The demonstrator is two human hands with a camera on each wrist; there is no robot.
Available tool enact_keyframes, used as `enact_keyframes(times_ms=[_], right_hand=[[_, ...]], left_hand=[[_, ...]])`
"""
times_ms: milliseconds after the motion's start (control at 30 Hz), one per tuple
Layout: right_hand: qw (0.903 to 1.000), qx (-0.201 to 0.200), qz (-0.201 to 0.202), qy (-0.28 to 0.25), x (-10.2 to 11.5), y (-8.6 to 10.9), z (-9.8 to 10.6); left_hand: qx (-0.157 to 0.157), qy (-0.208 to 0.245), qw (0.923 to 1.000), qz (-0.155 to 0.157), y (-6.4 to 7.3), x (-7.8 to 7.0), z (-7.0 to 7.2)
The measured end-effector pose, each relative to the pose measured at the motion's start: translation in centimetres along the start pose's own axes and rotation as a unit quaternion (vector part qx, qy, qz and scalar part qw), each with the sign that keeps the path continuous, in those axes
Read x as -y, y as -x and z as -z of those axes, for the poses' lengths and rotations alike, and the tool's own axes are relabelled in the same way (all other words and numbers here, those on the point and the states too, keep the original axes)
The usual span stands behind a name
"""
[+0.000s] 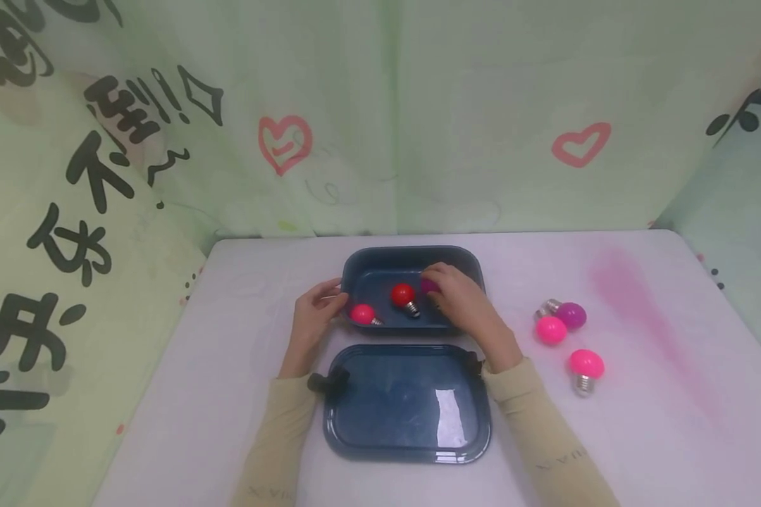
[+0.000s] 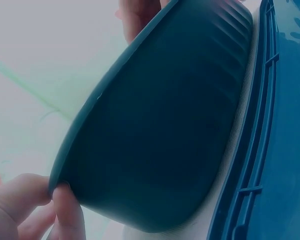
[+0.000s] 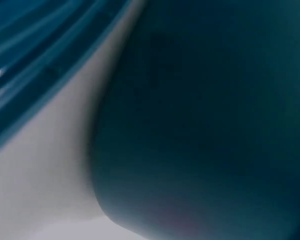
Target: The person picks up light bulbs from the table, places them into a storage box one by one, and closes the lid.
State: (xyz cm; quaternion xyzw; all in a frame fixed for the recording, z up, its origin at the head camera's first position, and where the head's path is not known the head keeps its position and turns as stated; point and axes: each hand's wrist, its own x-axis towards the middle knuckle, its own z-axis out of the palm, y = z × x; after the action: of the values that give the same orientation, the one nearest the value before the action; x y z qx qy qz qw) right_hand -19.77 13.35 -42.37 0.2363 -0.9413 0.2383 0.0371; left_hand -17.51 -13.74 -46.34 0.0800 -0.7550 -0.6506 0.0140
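Observation:
A dark blue plastic box stands near the back of the white table. My left hand pinches its left rim between thumb and fingers; the left wrist view shows these fingers at the rim's corner. Inside the box's right part, my right hand holds a purple light bulb, mostly covered by the fingers. A red bulb with a silver screw base lies mid-box, and a pink bulb lies at the front left. The right wrist view shows the box's outer wall, not the hand.
In front of the box lies a blue lid, between my forearms. To the right, a purple bulb and a pink bulb lie close together, with another pink bulb nearer me. A pale curtain hangs behind the table.

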Motion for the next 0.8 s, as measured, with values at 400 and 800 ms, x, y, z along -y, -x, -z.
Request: enact_keyframes(times_ms=[400,800], right_hand=[[0.9999,0.010,0.013,0.003,0.07,-0.22,-0.81],[0.9997,0.010,0.023,0.003,-0.08,-0.22,-0.99]], left_hand=[[-0.001,0.020,0.9998,0.003,-0.07,0.17,0.02],[0.001,0.023,0.9997,-0.002,-0.06,0.19,0.06]])
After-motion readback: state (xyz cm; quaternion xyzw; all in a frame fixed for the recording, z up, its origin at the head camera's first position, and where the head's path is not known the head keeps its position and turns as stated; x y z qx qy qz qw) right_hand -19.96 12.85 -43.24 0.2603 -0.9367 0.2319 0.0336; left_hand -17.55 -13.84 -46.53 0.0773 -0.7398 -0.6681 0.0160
